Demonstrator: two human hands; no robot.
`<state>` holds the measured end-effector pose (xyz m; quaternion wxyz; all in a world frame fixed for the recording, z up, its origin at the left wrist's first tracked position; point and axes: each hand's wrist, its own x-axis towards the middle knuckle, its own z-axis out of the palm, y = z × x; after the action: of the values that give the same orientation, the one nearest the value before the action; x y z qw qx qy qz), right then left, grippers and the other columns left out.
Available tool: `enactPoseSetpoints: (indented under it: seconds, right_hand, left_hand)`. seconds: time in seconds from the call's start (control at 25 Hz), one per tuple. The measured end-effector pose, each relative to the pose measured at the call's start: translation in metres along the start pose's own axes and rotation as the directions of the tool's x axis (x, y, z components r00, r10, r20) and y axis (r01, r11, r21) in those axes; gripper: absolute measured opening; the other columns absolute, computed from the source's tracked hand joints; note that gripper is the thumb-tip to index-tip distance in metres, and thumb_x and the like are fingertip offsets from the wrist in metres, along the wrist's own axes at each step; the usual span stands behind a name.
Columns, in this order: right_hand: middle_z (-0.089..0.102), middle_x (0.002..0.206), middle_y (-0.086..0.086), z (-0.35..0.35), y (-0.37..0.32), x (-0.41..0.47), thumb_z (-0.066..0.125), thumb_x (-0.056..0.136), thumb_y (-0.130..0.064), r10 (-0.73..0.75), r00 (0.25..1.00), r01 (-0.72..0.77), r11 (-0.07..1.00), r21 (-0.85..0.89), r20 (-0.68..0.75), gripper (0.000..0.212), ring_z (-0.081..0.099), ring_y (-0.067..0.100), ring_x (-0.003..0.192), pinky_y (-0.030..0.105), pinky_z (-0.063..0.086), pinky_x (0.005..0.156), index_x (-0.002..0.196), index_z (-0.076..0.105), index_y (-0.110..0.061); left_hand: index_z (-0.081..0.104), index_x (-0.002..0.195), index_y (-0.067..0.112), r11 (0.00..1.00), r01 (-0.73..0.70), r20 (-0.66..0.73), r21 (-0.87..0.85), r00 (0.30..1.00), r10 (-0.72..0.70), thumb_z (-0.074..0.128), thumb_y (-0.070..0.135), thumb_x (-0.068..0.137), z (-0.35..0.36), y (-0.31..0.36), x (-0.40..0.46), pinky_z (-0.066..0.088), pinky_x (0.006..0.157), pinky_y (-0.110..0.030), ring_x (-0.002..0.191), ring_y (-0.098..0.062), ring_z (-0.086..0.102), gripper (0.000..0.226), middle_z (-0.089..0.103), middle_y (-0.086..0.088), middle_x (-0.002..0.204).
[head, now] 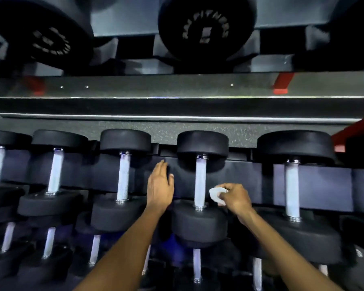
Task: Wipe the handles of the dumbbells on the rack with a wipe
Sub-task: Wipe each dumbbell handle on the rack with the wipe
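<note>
The long dark metal rack with red brackets (315, 181) fills the scene, its padded cradle running behind both hands. Above the hands, on the upper tier, sit 2 big black round dumbbell heads with pale lettering (206, 28), too blurred to read. Level with the hands runs a row of 5 black rubber-headed dumbbells with pale knurled metal handles, and a lower row lies beneath the forearms.

Between the 2 hands stands the middle dumbbell (200, 223), its silver knurled handle (200, 183) pointing away from the person. Just left of the left hand is the neighbouring dumbbell's handle (123, 177); well to the right of the right hand is another (292, 190).

The left hand (160, 187) is spread flat with straight fingers, holding nothing, over the rack's dark pad just left of the middle handle. The right hand (235, 196) has its fingers curled round a small crumpled white wipe (215, 195), which sits just right of the handle's lower half, perhaps brushing it, though the gap is hard to judge.
</note>
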<state>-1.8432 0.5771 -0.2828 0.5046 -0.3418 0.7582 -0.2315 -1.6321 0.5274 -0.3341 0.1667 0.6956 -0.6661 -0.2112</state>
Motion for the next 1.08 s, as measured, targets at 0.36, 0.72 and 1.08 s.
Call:
enactPoseSetpoints:
  seconds: [0.36,0.72,1.08]
  right_hand:
    - [0.067,0.083,0.003,0.020,0.006,0.018,0.051,0.085,0.008,0.100,0.918,-0.053,0.990,-0.133,0.384,0.030,0.055,0.006,0.068,0.010,0.042,0.054,0.101,0.071,-0.008]
    - [0.060,0.072,0.011,0.027,-0.005,0.019,0.037,0.079,0.015,0.183,0.922,-0.152,0.982,-0.116,0.340,0.037,0.044,0.014,0.059,0.023,0.030,0.049,0.081,0.069,-0.004]
    - [0.055,0.063,0.004,0.038,-0.006,0.006,0.044,0.080,0.003,0.069,0.977,0.019,0.912,-0.409,0.201,0.025,0.048,0.018,0.064,0.025,0.035,0.057,0.061,0.057,-0.007]
  left_hand:
    - [0.020,0.152,0.006,0.905,-0.327,0.037,0.272,0.943,0.330,0.022,0.037,0.099,0.048,-0.034,0.034,-0.008,0.119,-0.033,0.148,-0.015,0.001,0.061,0.008,-0.003,0.161]
    - [0.023,0.151,0.005,0.894,-0.306,-0.005,0.326,0.946,0.326,0.027,0.033,0.097,0.055,-0.038,0.033,0.003,0.120,-0.039,0.148,-0.019,0.010,0.061,0.017,-0.007,0.161]
    - [0.025,0.151,0.005,0.896,-0.310,-0.011,0.317,0.944,0.331,0.027,0.032,0.096,0.053,-0.035,0.032,0.000,0.120,-0.038,0.148,-0.021,0.011,0.061,0.019,-0.008,0.160]
